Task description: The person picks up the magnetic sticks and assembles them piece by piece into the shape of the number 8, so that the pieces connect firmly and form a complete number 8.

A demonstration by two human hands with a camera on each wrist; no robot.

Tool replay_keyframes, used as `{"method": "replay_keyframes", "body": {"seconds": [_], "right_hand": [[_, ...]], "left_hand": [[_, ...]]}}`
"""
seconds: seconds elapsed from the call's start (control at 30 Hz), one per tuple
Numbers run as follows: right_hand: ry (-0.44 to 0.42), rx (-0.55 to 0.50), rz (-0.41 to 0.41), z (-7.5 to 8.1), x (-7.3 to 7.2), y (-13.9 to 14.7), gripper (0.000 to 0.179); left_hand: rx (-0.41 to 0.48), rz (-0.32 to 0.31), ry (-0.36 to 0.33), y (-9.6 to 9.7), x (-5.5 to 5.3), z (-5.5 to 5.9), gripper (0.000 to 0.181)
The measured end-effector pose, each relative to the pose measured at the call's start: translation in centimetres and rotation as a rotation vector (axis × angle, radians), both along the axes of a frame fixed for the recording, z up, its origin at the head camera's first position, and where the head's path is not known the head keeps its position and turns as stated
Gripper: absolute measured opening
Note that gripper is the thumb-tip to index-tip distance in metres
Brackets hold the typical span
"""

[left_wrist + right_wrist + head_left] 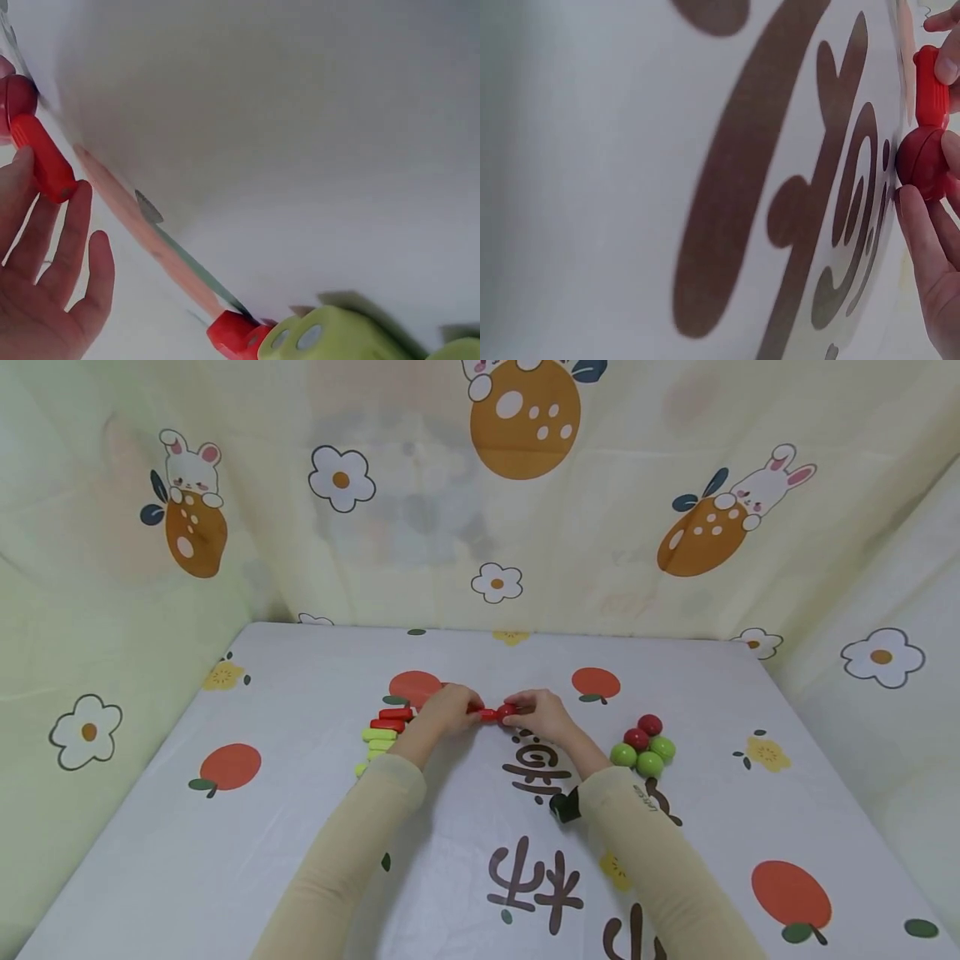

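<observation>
Over the far middle of the table, my left hand [453, 708] pinches a short red magnetic rod [46, 157] between thumb and fingers, its other fingers loosely spread. The rod's free end meets a glossy red ball [922, 161]. My right hand [546, 714] grips that ball with thumb and fingertips, close over the cloth. Beside the left forearm lies a row of rods: red rods [392, 714] at the far end and yellow-green rods [378, 735] nearer, partly hidden by the arm. Dimples show in the rod ends in the left wrist view.
Right of the right forearm, red balls [650, 724] and green balls [649, 764] sit in a cluster. A small dark object [568, 805] is beside the right cuff. A printed white cloth [300, 827] covers the table; a patterned curtain [420, 577] hangs behind its far edge.
</observation>
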State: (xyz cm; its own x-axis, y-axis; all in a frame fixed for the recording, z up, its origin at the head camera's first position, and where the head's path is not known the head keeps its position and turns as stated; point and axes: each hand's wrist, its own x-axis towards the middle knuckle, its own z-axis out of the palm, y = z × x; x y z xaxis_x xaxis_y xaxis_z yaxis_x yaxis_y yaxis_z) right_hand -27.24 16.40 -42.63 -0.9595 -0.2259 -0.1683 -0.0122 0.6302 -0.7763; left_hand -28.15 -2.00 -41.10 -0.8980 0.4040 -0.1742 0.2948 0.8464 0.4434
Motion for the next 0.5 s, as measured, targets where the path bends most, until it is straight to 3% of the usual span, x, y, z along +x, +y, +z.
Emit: {"method": "replay_keyframes", "body": {"seconds": [0.2, 0.5], "right_hand": [[-0.030, -0.043, -0.019, 0.0, 0.3, 0.2, 0.041], [0.036, -0.023, 0.025, 1.1, 0.8, 1.2, 0.039]], "left_hand": [[0.006, 0.002, -0.009, 0.0, 0.2, 0.0, 0.028], [-0.034, -0.022, 0.047, -0.4, 0.3, -0.4, 0.036]]}}
